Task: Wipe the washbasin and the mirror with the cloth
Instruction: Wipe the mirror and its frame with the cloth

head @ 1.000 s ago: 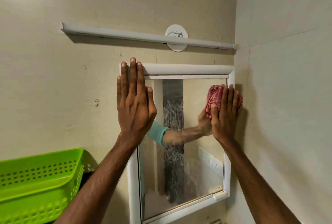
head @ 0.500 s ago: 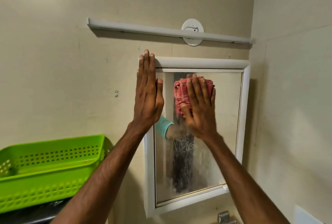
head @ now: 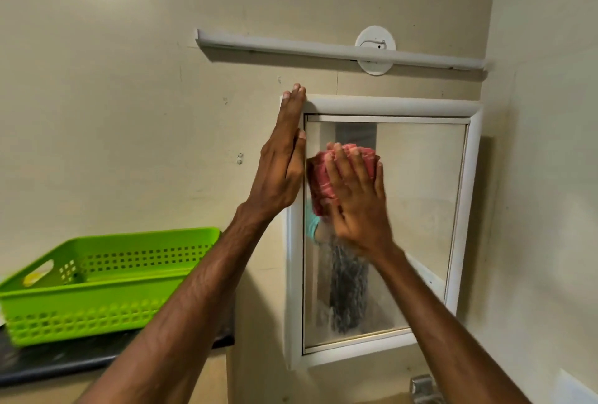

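A white-framed mirror (head: 420,196) hangs on the beige wall near the right corner. My right hand (head: 356,199) presses a red cloth (head: 318,177) flat against the left part of the glass. My left hand (head: 283,161) lies flat, fingers straight up, on the mirror's left frame edge near its top corner. The lower glass looks streaky. The washbasin is out of view; only a bit of a metal tap (head: 422,387) shows at the bottom.
A white tube light (head: 323,50) runs along the wall above the mirror. A green plastic basket (head: 106,287) sits on a dark shelf (head: 64,361) at the left. The side wall stands close on the right.
My right hand has slid the cloth from the mirror's right side leftward across the glass and a little down. My left hand stays on the frame. My view has shifted left and down.
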The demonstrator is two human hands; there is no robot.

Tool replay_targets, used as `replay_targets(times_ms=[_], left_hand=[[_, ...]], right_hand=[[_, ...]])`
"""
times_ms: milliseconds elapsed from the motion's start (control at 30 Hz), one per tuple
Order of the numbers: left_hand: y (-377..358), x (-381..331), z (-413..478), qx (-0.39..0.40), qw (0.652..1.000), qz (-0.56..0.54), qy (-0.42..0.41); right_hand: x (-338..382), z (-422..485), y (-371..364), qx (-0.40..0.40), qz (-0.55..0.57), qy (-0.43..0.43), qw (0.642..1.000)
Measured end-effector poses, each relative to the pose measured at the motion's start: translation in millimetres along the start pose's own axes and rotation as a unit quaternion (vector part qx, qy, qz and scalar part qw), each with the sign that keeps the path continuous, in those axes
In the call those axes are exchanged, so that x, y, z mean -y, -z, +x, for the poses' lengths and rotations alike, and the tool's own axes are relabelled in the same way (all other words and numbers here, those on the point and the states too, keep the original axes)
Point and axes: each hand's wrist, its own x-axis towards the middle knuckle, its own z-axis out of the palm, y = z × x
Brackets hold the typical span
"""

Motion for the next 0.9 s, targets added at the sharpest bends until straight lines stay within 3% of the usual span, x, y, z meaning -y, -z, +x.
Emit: replay_targets(times_ms=[67, 200, 400, 633, 800, 900], left_hand=[[8, 1, 0, 0.02, 1.0, -0.004, -0.007], [19, 3, 2, 0.047, 0.999, -0.005, -0.023], [31, 2, 4, 0.066, 0.998, 0.0, -0.02], [46, -1, 8, 0.092, 0.996, -0.015, -0.015], [40, 0, 5, 0.028, 0.999, -0.033, 0.002], [35, 4, 3, 0.032, 0.999, -0.031, 0.01]], right_hand=[[-16, 3, 4, -0.008, -0.004, -0.027, 1.0], [-7, 9, 2, -0.056, -0.027, -0.18, 0.982], [58, -7, -13, -0.006, -0.005, -0.045, 0.999], [60, 39, -2, -0.031, -0.013, -0.039, 0.999], [53, 111, 17, -0.08, -0.018, -0.073, 0.994], [60, 112, 13, -0.09, -0.012, -0.095, 0.991]])
